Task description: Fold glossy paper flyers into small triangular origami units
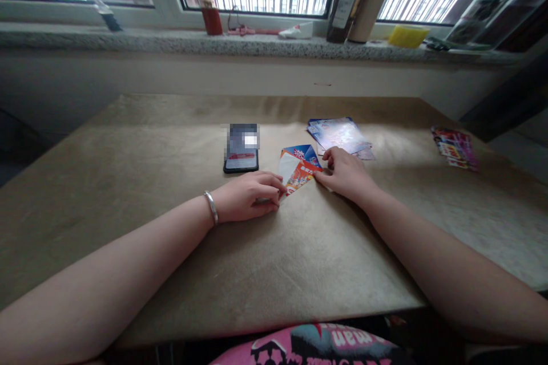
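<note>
On the table [205, 279], the paper [301, 172] appears partly folded; what folding remains is unclear. The curled left hand [247, 197] and bent right hand [346, 175] touch its edges; whether either grips cannot be told.

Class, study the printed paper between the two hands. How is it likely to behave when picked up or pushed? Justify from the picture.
The printed paper is probably light, as it looks thin. It likely bends easily, since its overlapping sections look folded. Pushed, it may slide rather than roll, lying low on the tabletop.
</note>
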Demonstrator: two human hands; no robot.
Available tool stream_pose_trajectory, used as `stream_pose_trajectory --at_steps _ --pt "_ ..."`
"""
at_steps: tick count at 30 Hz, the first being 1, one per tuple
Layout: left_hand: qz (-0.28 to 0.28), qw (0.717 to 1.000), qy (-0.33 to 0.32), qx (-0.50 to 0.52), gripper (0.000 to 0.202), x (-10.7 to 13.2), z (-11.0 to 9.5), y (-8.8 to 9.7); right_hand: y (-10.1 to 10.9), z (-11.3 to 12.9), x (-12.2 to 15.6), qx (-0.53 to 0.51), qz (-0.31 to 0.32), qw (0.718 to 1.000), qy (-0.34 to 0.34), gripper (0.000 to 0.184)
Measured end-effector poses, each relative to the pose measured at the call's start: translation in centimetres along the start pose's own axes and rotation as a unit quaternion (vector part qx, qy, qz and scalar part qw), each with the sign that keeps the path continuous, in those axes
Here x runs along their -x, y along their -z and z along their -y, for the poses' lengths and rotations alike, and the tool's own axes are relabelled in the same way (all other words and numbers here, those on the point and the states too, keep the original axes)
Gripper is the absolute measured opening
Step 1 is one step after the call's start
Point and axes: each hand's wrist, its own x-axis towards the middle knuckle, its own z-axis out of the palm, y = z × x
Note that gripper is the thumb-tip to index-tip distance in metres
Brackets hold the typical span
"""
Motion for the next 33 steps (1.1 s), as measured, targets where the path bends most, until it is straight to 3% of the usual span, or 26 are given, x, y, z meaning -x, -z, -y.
stream_pose_trajectory --at_steps 11,15,20,25,30,33 --pt "0.019 1.000 0.019 0.011 0.014 0.0 0.2 0.0 0.4 -0.4 -0.2 0.007 0.029 0.999 -0.035 0.014" --pt "0.010 1.000 0.017 -0.014 0.015 -0.1 0.1 -0.1 0.3 -0.1 -0.2 -0.022 0.006 1.000 0.003 0.014" --pt "-0.033 0.994 0.052 -0.086 0.016 -0.4 -0.7 -0.3 0.6 1.0 -0.1 -0.035 -0.021 0.996 0.083 0.021" --pt "-0.037 0.989 0.075 -0.124 0.019 -0.4 -0.9 -0.6 0.5 1.9 0.1 -0.019 0.057 0.990 0.131 0.029" --pt "0.009 0.983 0.122 -0.140 0.050 -0.2 -0.8 -0.6 0.5 2.2 0.3 -0.012 0.076 0.984 0.162 0.045" --pt "0.054 0.978 0.141 -0.146 0.058 -0.1 -0.9 -0.5 0.4 2.0 0.4 -0.053 0.078 0.983 0.160 0.049"
